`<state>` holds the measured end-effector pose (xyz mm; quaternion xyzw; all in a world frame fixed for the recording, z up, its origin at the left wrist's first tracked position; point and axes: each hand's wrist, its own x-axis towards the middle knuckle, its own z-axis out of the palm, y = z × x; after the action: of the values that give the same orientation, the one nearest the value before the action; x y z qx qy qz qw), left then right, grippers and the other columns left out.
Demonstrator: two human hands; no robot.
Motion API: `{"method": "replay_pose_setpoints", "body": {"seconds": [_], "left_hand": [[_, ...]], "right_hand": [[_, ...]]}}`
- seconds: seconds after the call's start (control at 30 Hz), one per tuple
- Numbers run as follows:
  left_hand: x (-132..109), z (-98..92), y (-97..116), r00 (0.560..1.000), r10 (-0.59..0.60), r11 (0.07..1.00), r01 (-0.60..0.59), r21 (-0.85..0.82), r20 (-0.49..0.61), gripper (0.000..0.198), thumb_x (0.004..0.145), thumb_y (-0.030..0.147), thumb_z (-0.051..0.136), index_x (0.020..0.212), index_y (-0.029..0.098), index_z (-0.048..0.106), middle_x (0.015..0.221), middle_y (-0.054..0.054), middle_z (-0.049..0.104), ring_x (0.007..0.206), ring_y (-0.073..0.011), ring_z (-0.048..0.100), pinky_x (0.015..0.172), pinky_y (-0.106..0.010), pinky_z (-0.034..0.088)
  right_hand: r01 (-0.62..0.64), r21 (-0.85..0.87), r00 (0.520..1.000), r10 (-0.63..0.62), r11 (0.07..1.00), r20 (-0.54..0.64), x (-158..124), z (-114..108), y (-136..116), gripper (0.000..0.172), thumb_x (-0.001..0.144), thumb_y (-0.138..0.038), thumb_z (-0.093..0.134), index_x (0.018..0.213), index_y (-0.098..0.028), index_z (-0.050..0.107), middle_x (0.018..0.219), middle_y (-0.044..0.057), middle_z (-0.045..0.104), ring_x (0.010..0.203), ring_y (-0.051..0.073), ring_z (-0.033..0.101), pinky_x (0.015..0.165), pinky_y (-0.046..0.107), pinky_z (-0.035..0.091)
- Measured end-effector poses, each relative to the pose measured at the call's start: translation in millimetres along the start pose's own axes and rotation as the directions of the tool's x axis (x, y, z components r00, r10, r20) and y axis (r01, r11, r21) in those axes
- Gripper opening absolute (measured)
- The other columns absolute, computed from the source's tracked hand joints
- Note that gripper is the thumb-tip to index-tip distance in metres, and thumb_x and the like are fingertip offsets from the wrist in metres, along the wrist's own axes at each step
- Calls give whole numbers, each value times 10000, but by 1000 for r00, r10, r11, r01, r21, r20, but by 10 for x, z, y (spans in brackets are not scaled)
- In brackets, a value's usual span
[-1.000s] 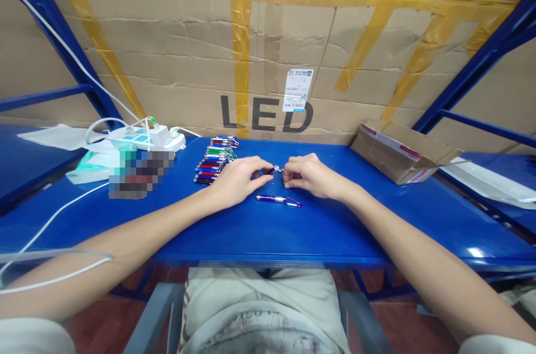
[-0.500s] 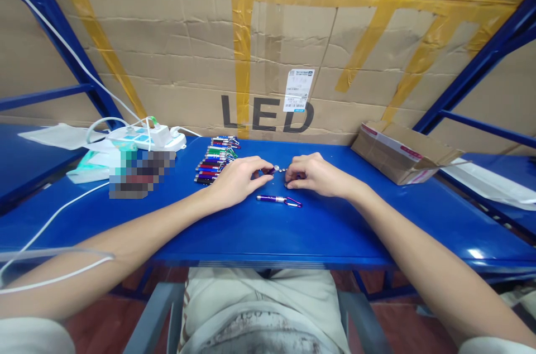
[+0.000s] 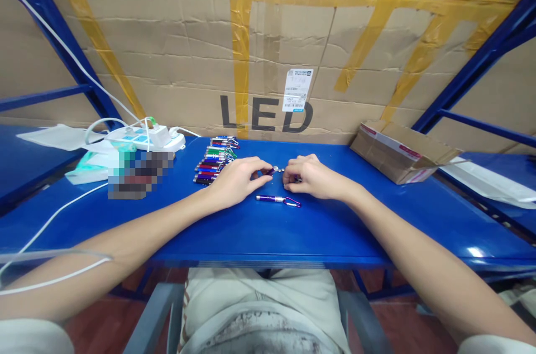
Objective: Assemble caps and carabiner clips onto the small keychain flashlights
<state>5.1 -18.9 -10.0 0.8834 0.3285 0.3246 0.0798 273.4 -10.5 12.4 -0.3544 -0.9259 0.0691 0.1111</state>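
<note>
The small dark tube (image 3: pixel 271 172) is right in the middle of the action, pinched between thumb and fingers of the left hand (image 3: pixel 238 182), low over the blue surface (image 3: pixel 259 237), its far end pointing across at the right hand (image 3: pixel 313 177). And here come the fiddly parts: shiny little bits (image 3: pixel 278 170) sit in the narrow gap between the two hands. The right hand has its fingers curled in towards the thumb, but whether they clamp anything, I cannot tell; the fingers hide it. Good form here, I'd say, means a steady left pinch, firm enough to stop the tube rolling, with small movements from the right fingertips alone. Stay low, because bits that tiny look easy to flick away. Mind the near side too: a purple penlight (image 3: pixel 270 198) with a clip lies just in front of the hands, so lowering either wrist carelessly could nudge it. Over beyond the left hand, the row of penlights (image 3: pixel 214 159) deserves the same elbow room.
</note>
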Motion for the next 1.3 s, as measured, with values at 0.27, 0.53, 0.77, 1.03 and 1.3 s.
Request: {"method": "replay_pose_setpoints", "body": {"seconds": [0.27,0.53,0.77,1.03,1.3], "left_hand": [[7,12,-13,1000,5,1000,-5,6,30,211,1035,294,722,1213,197,781,1100,-60,805,922,-220,754,849,-334,567],[-9,16,-3,998,58,998,-58,1,22,212,1032,290,731,1212,190,780,1065,-54,790,889,-203,743,832,-312,563],[-10,10,13,997,76,997,-76,5,12,210,1033,295,726,1207,190,779,1059,-53,784,866,-197,735,837,-314,572],[-10,7,5,997,72,997,-72,22,13,217,1045,315,706,1211,197,781,1063,-56,782,889,-204,741,844,-324,578],[-6,9,16,997,73,997,-73,29,9,204,1032,284,732,1205,186,779,1051,-52,785,882,-203,737,826,-320,562]], "right_hand": [[77,81,938,-45,994,-344,-50,-147,-69,46,983,-263,698,953,-228,702,962,56,714,979,262,587,897,390,426],[196,50,883,-154,979,-443,-20,-108,-194,49,1025,-277,678,1019,-236,704,951,50,704,940,250,580,882,395,450],[195,81,892,-143,977,-428,-18,-83,-192,64,1033,-286,687,1032,-233,722,967,54,709,953,250,588,877,400,459],[205,89,892,-149,975,-428,-18,-81,-204,62,1038,-296,699,1032,-240,724,972,52,720,948,249,589,870,400,456],[213,78,889,-160,974,-429,-16,-79,-209,73,1049,-305,692,1036,-238,719,981,50,726,944,245,596,871,401,450]]}}
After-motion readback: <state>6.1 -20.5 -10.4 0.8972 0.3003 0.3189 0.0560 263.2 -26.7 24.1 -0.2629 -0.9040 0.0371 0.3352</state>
